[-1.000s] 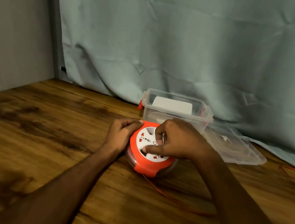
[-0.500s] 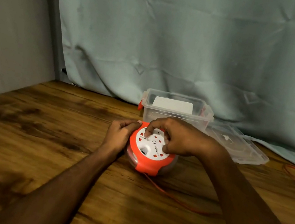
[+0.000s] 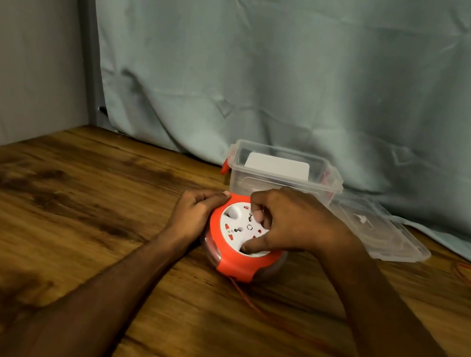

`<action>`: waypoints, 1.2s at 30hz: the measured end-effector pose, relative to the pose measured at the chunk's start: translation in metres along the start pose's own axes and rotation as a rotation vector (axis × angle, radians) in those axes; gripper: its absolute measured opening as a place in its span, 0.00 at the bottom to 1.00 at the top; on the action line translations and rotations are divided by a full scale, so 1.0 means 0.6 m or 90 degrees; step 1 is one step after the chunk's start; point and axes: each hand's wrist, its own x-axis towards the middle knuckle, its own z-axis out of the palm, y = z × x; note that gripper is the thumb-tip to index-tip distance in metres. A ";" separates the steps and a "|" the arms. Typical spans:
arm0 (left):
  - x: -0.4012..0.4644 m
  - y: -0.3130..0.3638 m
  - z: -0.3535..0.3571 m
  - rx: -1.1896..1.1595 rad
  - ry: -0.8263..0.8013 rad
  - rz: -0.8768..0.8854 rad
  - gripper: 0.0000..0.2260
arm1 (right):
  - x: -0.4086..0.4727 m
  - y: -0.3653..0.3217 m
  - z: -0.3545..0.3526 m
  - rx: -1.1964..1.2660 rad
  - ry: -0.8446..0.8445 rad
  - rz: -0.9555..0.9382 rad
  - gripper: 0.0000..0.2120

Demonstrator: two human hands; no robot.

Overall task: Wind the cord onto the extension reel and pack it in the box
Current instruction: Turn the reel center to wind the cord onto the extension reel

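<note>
The left hand [image 3: 195, 213] grips the extension reel [image 3: 242, 248] steady; the right hand [image 3: 286, 222] pinches its white dial. Turn slowly so the cord [image 3: 247, 300] feeds in smoothly.

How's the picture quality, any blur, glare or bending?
Head view: dim warm light, soft overall; the right hand on the reel looks slightly smeared, the cord faint; wide-angle bending at the edges; no strong glare on the box.
</note>
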 end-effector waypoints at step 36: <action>0.013 -0.008 -0.005 -0.001 0.002 -0.008 0.09 | -0.005 0.002 0.048 -0.026 0.057 0.098 0.33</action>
